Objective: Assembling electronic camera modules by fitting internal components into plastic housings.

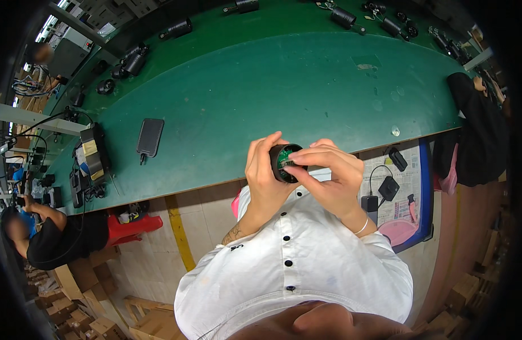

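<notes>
A short black cylindrical housing [276, 164] is in my left hand [263, 172], its fingers wrapped round the side. The open end faces up, and a green circuit board [284, 157] with small parts shows inside. My right hand [333, 173] reaches in from the right, thumb and fingertips pinched together at the board's edge inside the rim. Those fingertips cover part of the board, so the exact point of contact is hard to see. Both hands are just over the near edge of the green work table [227, 113].
A black flat device with a short stub [150, 137] lies left on the table. Several black cylindrical units [176, 28] line the far side. A blue-rimmed tray [426, 192] with newspaper, chargers and a pink dish stands right. Co-workers sit left [60, 241] and right [476, 130].
</notes>
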The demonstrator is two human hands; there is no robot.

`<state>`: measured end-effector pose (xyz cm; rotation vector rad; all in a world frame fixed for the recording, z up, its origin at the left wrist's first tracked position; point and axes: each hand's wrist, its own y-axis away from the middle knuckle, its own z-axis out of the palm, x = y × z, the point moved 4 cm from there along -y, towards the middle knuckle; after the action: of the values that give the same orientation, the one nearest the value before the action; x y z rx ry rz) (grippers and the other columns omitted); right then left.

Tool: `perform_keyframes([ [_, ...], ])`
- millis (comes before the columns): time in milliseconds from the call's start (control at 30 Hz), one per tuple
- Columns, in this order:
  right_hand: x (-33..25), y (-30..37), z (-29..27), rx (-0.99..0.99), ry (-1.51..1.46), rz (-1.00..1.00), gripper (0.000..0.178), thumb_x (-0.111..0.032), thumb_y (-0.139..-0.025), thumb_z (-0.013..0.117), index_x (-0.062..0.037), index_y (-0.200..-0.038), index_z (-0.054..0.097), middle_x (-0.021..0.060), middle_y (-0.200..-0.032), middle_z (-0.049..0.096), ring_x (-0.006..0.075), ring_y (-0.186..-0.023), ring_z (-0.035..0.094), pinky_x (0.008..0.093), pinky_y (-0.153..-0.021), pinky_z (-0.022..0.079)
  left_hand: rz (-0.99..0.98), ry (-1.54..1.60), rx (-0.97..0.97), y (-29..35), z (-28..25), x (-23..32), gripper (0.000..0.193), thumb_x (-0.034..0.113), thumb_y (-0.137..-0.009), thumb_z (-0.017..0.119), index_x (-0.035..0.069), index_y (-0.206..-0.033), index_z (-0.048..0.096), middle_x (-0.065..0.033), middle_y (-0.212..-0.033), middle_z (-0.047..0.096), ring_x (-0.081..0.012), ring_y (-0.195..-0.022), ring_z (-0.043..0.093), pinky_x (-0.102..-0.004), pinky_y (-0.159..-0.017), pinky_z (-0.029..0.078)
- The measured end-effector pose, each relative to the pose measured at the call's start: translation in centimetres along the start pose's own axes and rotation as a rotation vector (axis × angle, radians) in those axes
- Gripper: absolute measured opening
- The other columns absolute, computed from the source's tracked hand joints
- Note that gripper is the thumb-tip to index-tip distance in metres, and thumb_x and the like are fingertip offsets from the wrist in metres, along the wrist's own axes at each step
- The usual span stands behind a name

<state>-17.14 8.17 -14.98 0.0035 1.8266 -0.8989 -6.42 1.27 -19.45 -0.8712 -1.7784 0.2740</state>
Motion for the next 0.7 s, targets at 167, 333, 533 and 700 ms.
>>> perform_keyframes([
  [167,0.0,0.3,0.5,0.155,0.173,-0.213,0.021,0.002,-0.062,0.079,-0.0076,-0.080,0.073,0.0040,-0.091,0.072,0.0140,-0.080,0.054,0.0239,-0.060,0.047,0.022,0.022,0.020,-0.2,0.0,0.5,0.071,0.010,-0.055,0.084,0.000,-0.119,0.054,-0.0118,-0.099,0.063,-0.0274,-0.087,0.056,-0.0384,-0.076,0.048],
  [333,0.0,-0.5,-0.1,0.134,0.133,-0.106,0.018,0.003,-0.064,0.079,-0.0065,-0.077,0.072,0.0077,-0.095,0.067,0.0150,-0.080,0.054,0.0256,-0.066,0.047,0.064,0.076,0.044,-0.5,-0.3,0.5,0.066,0.009,-0.056,0.085,0.004,-0.115,0.056,-0.0101,-0.097,0.060,-0.0273,-0.090,0.056,-0.0406,-0.080,0.049],
  [533,0.8,-0.2,0.7,-0.006,-0.117,0.247,0.015,0.002,-0.065,0.079,-0.0061,-0.076,0.073,0.0071,-0.101,0.061,0.0138,-0.082,0.052,0.0237,-0.065,0.046,0.092,0.222,0.131,0.1,-0.2,-0.7,0.065,0.007,-0.054,0.087,0.009,-0.110,0.056,-0.0069,-0.097,0.055,-0.0240,-0.093,0.056,-0.0430,-0.086,0.052],
  [700,1.1,-0.1,1.3,-0.068,-0.152,0.334,0.014,0.001,-0.065,0.079,-0.0061,-0.075,0.073,0.0053,-0.099,0.056,0.0127,-0.084,0.052,0.0217,-0.066,0.045,0.088,0.228,0.189,0.5,-0.1,-1.0,0.062,0.007,-0.055,0.087,0.011,-0.107,0.054,-0.0063,-0.097,0.050,-0.0233,-0.092,0.055,-0.0473,-0.090,0.052],
])
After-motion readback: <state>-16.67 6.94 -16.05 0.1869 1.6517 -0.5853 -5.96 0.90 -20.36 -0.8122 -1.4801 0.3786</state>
